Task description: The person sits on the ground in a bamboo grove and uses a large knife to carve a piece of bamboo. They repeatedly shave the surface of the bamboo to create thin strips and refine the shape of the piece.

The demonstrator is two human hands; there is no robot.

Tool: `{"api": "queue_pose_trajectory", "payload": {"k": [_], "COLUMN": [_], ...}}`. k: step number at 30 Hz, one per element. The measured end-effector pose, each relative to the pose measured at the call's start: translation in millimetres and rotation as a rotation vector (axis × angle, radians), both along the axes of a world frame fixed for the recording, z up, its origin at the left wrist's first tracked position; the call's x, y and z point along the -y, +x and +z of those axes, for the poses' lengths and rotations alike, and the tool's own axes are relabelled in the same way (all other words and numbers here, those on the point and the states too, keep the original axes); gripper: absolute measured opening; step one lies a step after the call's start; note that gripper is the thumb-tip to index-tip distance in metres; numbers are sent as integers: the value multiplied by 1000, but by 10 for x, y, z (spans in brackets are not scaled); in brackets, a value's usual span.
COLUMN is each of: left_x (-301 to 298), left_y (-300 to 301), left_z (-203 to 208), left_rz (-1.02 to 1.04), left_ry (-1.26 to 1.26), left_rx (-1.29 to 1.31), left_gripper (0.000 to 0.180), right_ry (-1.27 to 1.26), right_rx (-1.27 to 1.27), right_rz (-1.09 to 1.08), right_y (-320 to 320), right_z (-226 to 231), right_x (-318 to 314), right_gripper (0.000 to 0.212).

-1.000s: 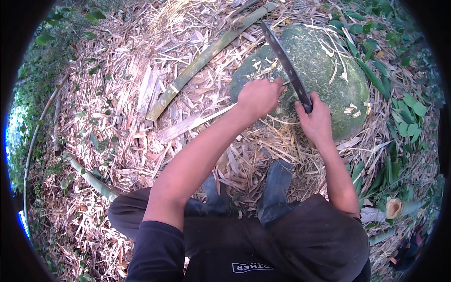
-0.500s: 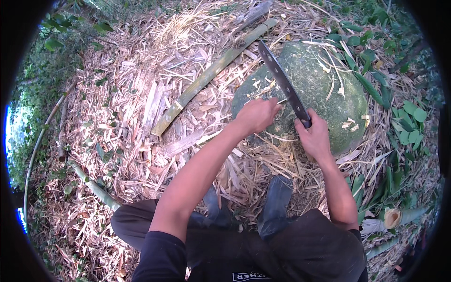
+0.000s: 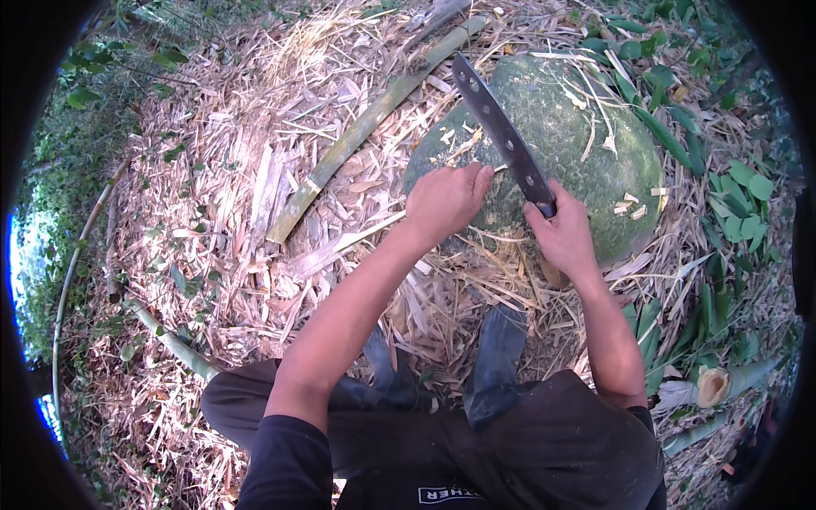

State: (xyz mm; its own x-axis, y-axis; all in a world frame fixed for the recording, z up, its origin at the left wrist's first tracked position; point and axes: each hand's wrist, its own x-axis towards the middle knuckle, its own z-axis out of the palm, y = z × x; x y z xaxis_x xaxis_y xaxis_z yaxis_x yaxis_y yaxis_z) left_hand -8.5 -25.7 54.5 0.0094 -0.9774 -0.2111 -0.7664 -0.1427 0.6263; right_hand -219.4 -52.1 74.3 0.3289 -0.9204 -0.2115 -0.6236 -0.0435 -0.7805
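My right hand [image 3: 563,228] grips the handle of a large dark knife [image 3: 503,134], whose broad blade has a row of holes and points up and to the left. In my closed left hand [image 3: 448,201] is a thin pale strip [image 3: 371,228], likely split bamboo. Its short tip sticks out past the thumb near the blade; the longer end trails left behind the wrist. Whether the tip touches the blade I cannot tell. Both hands are over the near side of a big green boulder [image 3: 586,183], which has pale shavings scattered on top.
A length of green bamboo [image 3: 365,132] lies slantwise left of the boulder. Dry husks and shavings [image 3: 221,246] cover the ground. My dark boots [image 3: 497,357] stand just before the boulder. Leafy plants [image 3: 739,208] and a cut bamboo end [image 3: 714,387] are at the right.
My left hand has drawn back a little to the left from the blade, and more of the strip shows behind the wrist. My right hand still grips the knife; the view has shifted slightly.
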Motion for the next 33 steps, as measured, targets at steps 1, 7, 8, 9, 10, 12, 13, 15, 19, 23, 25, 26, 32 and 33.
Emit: {"api": "queue_pose_trajectory", "payload": {"k": [1,7,8,9,10,12,13,15,19,23,25,26,32,33], "left_x": [-29,-66,-41,-25,-10,-4,-11,-20,-32,-31,-17,-13,-45,-51], "left_y": [-48,-33,-27,-38,-54,-67,-61,-71,-72,-90,-82,-76,-62,-84], "left_z": [61,54,56,40,23,6,9,-33,-206,-126,-51,-19,-71,-100], "left_rz": [26,95,74,54,33,4,-4,-8,17,-54,-79,-91,-96,-86], "left_ry": [-10,-245,-215,-212,-210,-199,-190,-269,-514,-209,-192,-184,-250,-280], "left_rx": [37,133,150,153,156,153,148,160,233,222,219,216,173,172], "left_gripper": [39,27,26,27,27,26,25,22,14,12,11,13,15,13], "right_ry": [10,322,220,118,17,-38,-64,-76,-200,-324,-328,-327,-242,-321], "right_rx": [-2,351,280,208,137,25,-34,-73,-187,-213,-221,-257,-469,-362], "right_rz": [-5,-214,-191,-170,-148,-106,-86,-74,-12,29,48,54,43,15], "right_y": [-11,12,-9,-46,-66,-72,-62,0,53,72,91,91,171,175], "right_z": [-11,-5,-17,-23,-22,66,128,222,352,319,312,289,398,472], "right_x": [-13,-104,-123,-136,-141,-145,-154,-198,-258,-253,-223,-233,-234,-257], "right_gripper": [24,19,20,21,22,23,23,23,23,21,20,20,19,19]}}
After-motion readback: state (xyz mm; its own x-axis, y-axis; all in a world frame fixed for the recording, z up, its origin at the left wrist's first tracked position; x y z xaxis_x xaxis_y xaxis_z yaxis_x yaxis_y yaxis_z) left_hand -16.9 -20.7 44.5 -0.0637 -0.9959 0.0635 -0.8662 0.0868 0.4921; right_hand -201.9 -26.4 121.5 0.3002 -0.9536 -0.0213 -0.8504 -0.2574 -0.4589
